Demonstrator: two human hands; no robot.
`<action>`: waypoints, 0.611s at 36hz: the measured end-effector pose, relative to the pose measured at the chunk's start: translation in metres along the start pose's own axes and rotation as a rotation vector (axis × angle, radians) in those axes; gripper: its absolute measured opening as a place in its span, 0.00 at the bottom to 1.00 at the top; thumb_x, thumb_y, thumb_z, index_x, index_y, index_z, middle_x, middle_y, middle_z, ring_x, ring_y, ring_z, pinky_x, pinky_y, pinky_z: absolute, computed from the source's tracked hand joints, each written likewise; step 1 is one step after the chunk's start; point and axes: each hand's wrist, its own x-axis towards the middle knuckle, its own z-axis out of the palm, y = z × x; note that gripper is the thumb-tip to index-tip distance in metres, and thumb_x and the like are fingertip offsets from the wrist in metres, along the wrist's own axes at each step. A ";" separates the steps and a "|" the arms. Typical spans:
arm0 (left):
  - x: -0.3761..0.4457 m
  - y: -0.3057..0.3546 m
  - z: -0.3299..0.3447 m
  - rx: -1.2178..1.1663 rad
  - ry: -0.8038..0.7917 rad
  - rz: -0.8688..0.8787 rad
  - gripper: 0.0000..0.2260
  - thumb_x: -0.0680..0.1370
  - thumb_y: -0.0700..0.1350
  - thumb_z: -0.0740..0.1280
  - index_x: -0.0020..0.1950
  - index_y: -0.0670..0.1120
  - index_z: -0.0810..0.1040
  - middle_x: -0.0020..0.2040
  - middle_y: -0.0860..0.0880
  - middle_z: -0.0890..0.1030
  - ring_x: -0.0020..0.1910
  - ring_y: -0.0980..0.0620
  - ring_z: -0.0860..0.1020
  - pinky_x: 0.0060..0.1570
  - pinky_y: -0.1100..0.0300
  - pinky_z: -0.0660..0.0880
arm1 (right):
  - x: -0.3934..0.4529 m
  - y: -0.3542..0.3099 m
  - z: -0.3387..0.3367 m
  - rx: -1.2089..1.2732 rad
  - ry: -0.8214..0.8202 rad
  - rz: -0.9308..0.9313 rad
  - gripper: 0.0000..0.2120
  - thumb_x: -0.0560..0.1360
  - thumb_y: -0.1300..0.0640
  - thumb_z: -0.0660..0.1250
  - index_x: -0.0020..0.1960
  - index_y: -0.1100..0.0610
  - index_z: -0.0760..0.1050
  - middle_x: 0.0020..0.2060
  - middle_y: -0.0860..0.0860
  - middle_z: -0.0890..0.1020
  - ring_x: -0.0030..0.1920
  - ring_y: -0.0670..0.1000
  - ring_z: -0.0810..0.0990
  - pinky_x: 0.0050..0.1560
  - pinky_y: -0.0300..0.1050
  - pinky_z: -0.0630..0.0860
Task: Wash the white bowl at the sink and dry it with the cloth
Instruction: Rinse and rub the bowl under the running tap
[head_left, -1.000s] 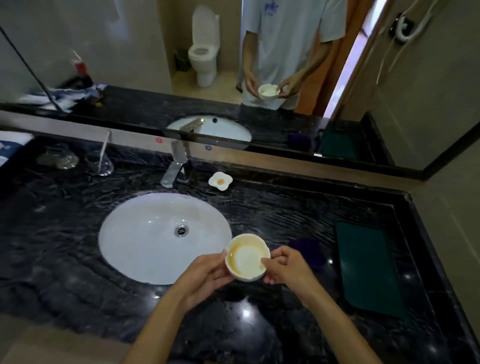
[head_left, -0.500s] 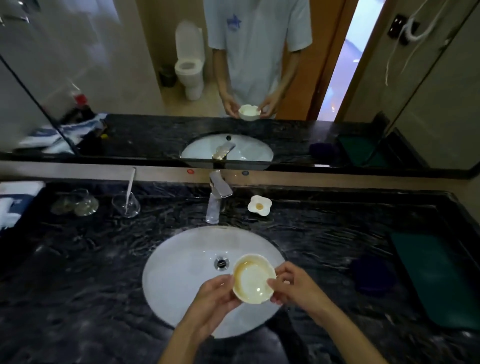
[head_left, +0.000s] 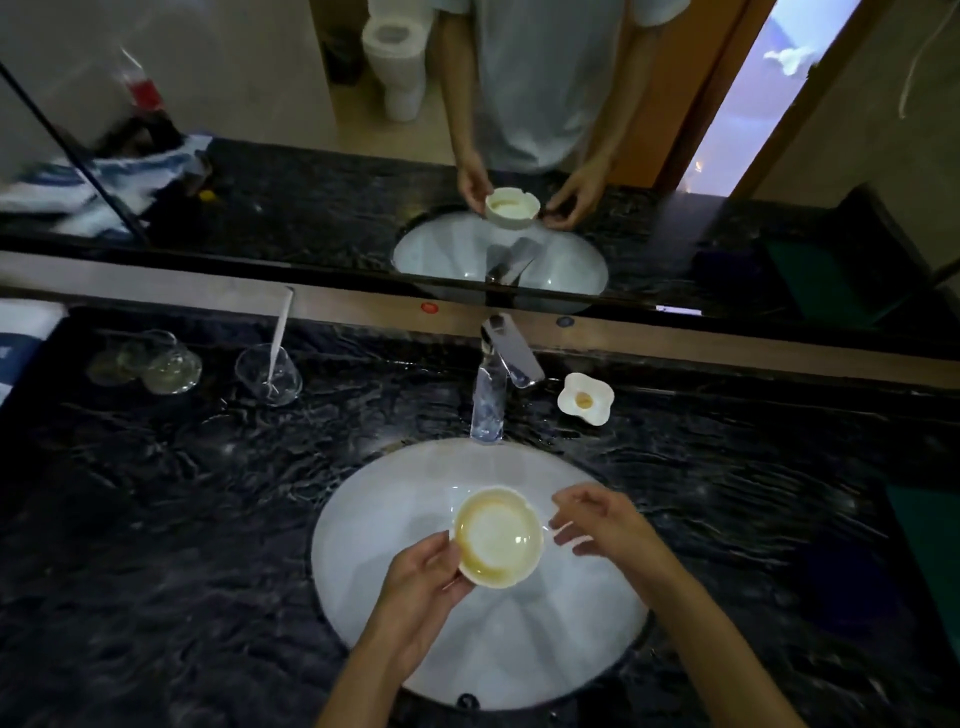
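**One stained bowl held over the basin, left hand gripping, right hand loose**

A small white bowl with a scalloped rim and a yellowish-brown stain inside (head_left: 497, 538) is held above the oval white sink basin (head_left: 374, 545) set into the black veined marble counter (head_left: 182, 519). The left hand (head_left: 423, 582) grips the bowl at its near-left edge, thumb on the rim and fingers underneath. The right hand (head_left: 602, 522) sits just beside the bowl's right side with its fingers spread and curled; it holds nothing, and I cannot tell whether a fingertip touches the rim.

Behind the basin stands one chrome faucet (head_left: 496, 384) with its lever pointing toward the right. Just to its right on the counter lies one small white flower-shaped dish with an orange spot at its centre (head_left: 585, 399).

At the left back of the counter there are two clear glass pieces: one upright glass tumbler with a white stick leaning in it (head_left: 269, 374), and one lower, rounder glass vessel (head_left: 156, 364) further left, its shape too blurred to make out. At the far left edge shows one folded white and blue towel (head_left: 21, 338). At the right edge lies one dark green flat cloth (head_left: 930, 551), partly cut off by the frame.

The wall mirror (head_left: 311, 197) repeats the hands and bowl.
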 end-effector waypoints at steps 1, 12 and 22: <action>0.005 -0.001 -0.003 -0.010 0.000 0.005 0.16 0.76 0.39 0.68 0.61 0.32 0.79 0.57 0.37 0.84 0.57 0.41 0.84 0.51 0.52 0.83 | 0.008 -0.005 -0.001 0.002 0.024 -0.031 0.10 0.79 0.52 0.67 0.52 0.58 0.81 0.43 0.57 0.87 0.40 0.51 0.84 0.44 0.46 0.77; 0.058 -0.009 -0.018 -0.060 0.042 0.050 0.12 0.82 0.37 0.62 0.62 0.33 0.78 0.59 0.39 0.85 0.60 0.44 0.83 0.58 0.54 0.81 | 0.092 -0.053 0.020 0.260 0.006 -0.285 0.16 0.82 0.47 0.60 0.53 0.57 0.81 0.45 0.55 0.86 0.40 0.51 0.80 0.41 0.44 0.73; 0.095 -0.007 -0.019 -0.118 0.040 0.078 0.12 0.83 0.38 0.61 0.60 0.32 0.79 0.57 0.38 0.85 0.59 0.44 0.83 0.60 0.52 0.79 | 0.110 -0.050 0.033 0.360 0.074 -0.477 0.12 0.75 0.49 0.63 0.41 0.54 0.82 0.31 0.51 0.80 0.34 0.48 0.77 0.42 0.42 0.76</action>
